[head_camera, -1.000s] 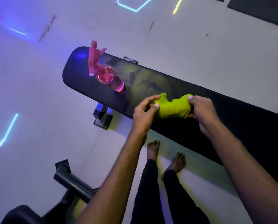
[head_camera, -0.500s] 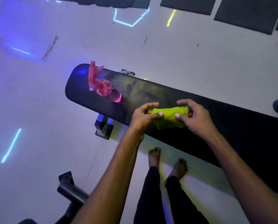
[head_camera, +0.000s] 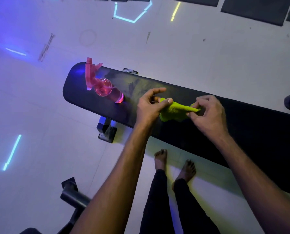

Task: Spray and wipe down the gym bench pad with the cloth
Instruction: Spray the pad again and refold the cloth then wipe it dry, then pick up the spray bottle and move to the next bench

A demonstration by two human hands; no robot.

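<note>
A long black bench pad (head_camera: 242,125) runs from upper left to lower right, with a dull wet-looking smear near its left part. A pink spray bottle (head_camera: 103,86) stands on the pad's left end. A bright yellow-green cloth (head_camera: 174,111) is held just above the pad's near edge. My left hand (head_camera: 149,107) pinches its left end between thumb and fingers. My right hand (head_camera: 210,114) pinches its right corner, and the cloth is stretched between the two hands.
The bench's black leg (head_camera: 106,130) stands on the pale floor under the left end. Another dark machine frame (head_camera: 73,196) is at the lower left. My bare feet (head_camera: 174,164) stand beside the bench. Dark floor mats (head_camera: 252,9) lie at the top right.
The cloth has gone from a bunched lump to a folded roll and now is pulled out between both hands. The hands have shifted their pinches on it. The bottle has not moved.
</note>
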